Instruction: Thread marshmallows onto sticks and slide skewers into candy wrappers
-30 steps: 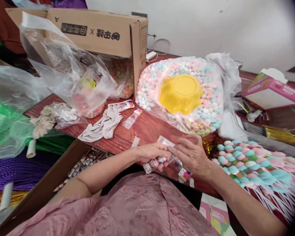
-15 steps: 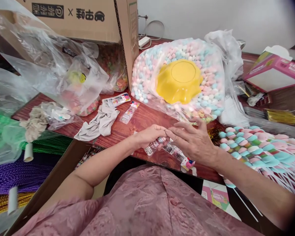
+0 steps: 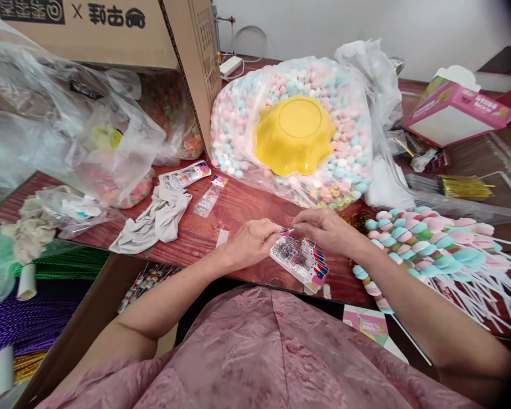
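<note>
My left hand [image 3: 250,243] and my right hand [image 3: 323,228] meet over the near edge of the red wooden table [image 3: 247,210]. Both are closed in a pinch on a stack of small printed clear packets [image 3: 300,261], which fans out towards me below the fingers. Just beyond my hands lies a big clear bag of pink, blue and white puffed balls [image 3: 349,142] with a yellow bowl [image 3: 294,133] upside down on it. To the right of my right hand lies a heap of pastel twisted marshmallow sticks [image 3: 426,241].
A cardboard box [image 3: 183,45] and crumpled clear bags [image 3: 68,130] stand at the back left. A grey cloth [image 3: 155,218] and loose packets [image 3: 185,176] lie left of my hands. A pink box [image 3: 455,111] and gold twist ties [image 3: 464,186] are at the right. Coloured cord spools [image 3: 21,318] sit lower left.
The view has shifted down and closer. My hands have gathered the packets into a fanned stack, and my right hand has gone from flat fingers to a pinch on its top edge.
</note>
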Available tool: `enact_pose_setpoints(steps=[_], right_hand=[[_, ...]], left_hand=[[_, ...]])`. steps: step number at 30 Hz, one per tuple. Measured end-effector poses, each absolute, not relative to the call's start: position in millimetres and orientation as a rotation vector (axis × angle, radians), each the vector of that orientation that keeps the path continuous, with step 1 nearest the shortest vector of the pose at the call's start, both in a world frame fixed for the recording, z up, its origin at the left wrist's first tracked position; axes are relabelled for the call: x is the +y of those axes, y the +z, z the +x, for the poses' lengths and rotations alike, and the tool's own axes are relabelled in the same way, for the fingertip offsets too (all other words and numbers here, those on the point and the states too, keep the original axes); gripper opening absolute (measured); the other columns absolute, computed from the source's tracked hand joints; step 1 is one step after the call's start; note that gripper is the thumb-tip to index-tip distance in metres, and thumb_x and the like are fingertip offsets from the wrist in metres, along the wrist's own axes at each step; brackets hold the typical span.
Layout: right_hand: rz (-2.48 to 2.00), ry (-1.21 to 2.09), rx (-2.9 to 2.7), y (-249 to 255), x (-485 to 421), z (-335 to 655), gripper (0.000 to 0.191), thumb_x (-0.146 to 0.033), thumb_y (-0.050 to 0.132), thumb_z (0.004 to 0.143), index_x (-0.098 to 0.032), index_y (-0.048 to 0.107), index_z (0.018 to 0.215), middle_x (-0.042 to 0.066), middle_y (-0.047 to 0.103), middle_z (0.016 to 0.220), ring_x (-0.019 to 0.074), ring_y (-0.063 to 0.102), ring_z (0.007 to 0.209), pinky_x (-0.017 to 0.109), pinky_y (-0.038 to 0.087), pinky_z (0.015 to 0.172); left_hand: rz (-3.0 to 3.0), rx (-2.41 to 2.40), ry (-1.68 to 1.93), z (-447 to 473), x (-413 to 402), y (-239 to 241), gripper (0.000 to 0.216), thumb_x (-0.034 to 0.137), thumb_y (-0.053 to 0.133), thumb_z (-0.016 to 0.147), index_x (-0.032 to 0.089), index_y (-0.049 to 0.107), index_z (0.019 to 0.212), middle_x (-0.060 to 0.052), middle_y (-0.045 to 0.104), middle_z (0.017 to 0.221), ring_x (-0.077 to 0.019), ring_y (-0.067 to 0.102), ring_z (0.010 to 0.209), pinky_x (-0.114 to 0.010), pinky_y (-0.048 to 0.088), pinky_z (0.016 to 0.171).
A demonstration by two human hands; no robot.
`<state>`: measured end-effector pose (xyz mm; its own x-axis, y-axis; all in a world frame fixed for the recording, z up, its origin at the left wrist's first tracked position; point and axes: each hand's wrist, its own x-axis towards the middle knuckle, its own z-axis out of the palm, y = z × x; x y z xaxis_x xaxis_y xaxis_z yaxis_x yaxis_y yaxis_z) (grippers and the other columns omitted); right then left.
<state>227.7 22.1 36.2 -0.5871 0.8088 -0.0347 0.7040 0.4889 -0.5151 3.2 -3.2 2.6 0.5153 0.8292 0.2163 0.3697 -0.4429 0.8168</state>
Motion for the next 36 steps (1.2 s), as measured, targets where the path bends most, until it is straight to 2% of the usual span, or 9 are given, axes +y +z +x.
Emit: enact_pose_setpoints(steps=[4, 8, 12, 17, 21, 25, 30, 33, 36], right_hand=[[-1.56, 0.221, -2.275, 12.9, 2.3, 256.0, 0.021, -0.026, 0.054, 0.089, -0.019, 0.073, 0.085, 0.006, 0.073, 0.09, 0.0221, 0.062, 0.086, 0.032, 0.041, 0.077], [-1.724, 0.145, -2.373, -18.4, -21.5, 256.3, 0.022, -0.02, 0.052, 0.089, -0.019, 0.072, 0.079, 0.007, 0.071, 0.083, 0.021, 0.059, 0.08, 0.031, 0.038, 0.071], [-1.789, 0.071, -2.299, -35.4, -26.3, 244.8, 0.022, -0.017, 0.049, 0.088, -0.016, 0.067, 0.075, 0.011, 0.067, 0.08, 0.0229, 0.054, 0.078, 0.033, 0.033, 0.067], [-1.728, 0.092, -2.2, -34.7, -25.7, 249.7, 0.016, -0.015, 0.048, 0.085, -0.018, 0.057, 0.072, 0.009, 0.062, 0.073, 0.0216, 0.051, 0.072, 0.032, 0.034, 0.065], [-1.632, 0.19, -2.02, -20.8, -39.7, 239.6, 0.017, -0.017, 0.042, 0.091, -0.02, 0.052, 0.078, 0.002, 0.058, 0.069, 0.016, 0.053, 0.063, 0.027, 0.04, 0.06], [-1.34, 0.432, -1.753, -5.4, -53.1, 203.7, 0.011, -0.019, 0.05, 0.093, -0.021, 0.059, 0.086, 0.0, 0.065, 0.075, 0.0142, 0.06, 0.067, 0.026, 0.047, 0.064], [-1.188, 0.554, -1.674, -7.8, -49.5, 184.5, 0.017, -0.015, 0.054, 0.091, -0.022, 0.069, 0.093, 0.002, 0.073, 0.082, 0.0157, 0.067, 0.075, 0.029, 0.051, 0.072], [-1.208, 0.662, -1.629, -11.1, -47.4, 188.8, 0.016, -0.015, 0.057, 0.088, -0.023, 0.07, 0.095, 0.002, 0.074, 0.088, 0.0153, 0.069, 0.078, 0.028, 0.053, 0.072], [-1.239, 0.658, -1.649, -9.3, -48.8, 190.4, 0.021, -0.014, 0.057, 0.086, -0.022, 0.067, 0.103, 0.0, 0.071, 0.078, 0.0134, 0.066, 0.067, 0.026, 0.052, 0.065]], left_hand=[[1.244, 1.016, 0.861, -6.4, -6.4, 1.8, 0.02, 0.033, 0.065, 0.079, 0.014, 0.064, 0.072, 0.002, 0.059, 0.06, -0.0079, 0.052, 0.05, -0.02, 0.041, 0.049], [0.743, 0.919, 0.832, 6.6, -14.4, -4.7, 0.027, 0.036, 0.077, 0.066, 0.013, 0.062, 0.07, 0.002, 0.06, 0.058, -0.0076, 0.053, 0.041, -0.018, 0.038, 0.039], [0.601, 0.867, 0.817, 28.7, -20.9, -11.6, 0.03, 0.035, 0.08, 0.064, 0.013, 0.064, 0.076, 0.002, 0.062, 0.062, -0.0089, 0.058, 0.042, -0.016, 0.039, 0.036], [0.526, 0.89, 0.86, 32.9, -24.8, -10.3, 0.033, 0.035, 0.082, 0.061, 0.014, 0.064, 0.079, 0.003, 0.062, 0.063, -0.0092, 0.058, 0.042, -0.019, 0.044, 0.039], [0.559, 0.961, 0.894, 34.5, -29.9, -8.9, 0.028, 0.034, 0.081, 0.062, 0.013, 0.065, 0.072, 0.003, 0.06, 0.06, -0.0064, 0.051, 0.04, -0.018, 0.041, 0.038], [0.632, 0.988, 0.985, 46.4, -32.3, -10.8, 0.021, 0.031, 0.077, 0.064, 0.014, 0.068, 0.07, 0.003, 0.059, 0.059, -0.0053, 0.05, 0.047, -0.018, 0.043, 0.046], [0.862, 0.981, 1.046, 48.7, -33.7, -12.8, 0.017, 0.028, 0.068, 0.072, 0.014, 0.069, 0.063, 0.001, 0.059, 0.06, -0.0069, 0.051, 0.054, -0.02, 0.044, 0.055], [0.96, 1.002, 1.049, 43.1, -37.2, -14.1, 0.012, 0.026, 0.069, 0.072, 0.015, 0.074, 0.07, 0.0, 0.064, 0.066, -0.0085, 0.055, 0.062, -0.021, 0.045, 0.062], [0.851, 0.967, 1.051, 40.6, -40.2, -15.5, 0.017, 0.03, 0.075, 0.069, 0.015, 0.076, 0.076, 0.0, 0.065, 0.066, -0.0089, 0.055, 0.06, -0.021, 0.045, 0.06]])
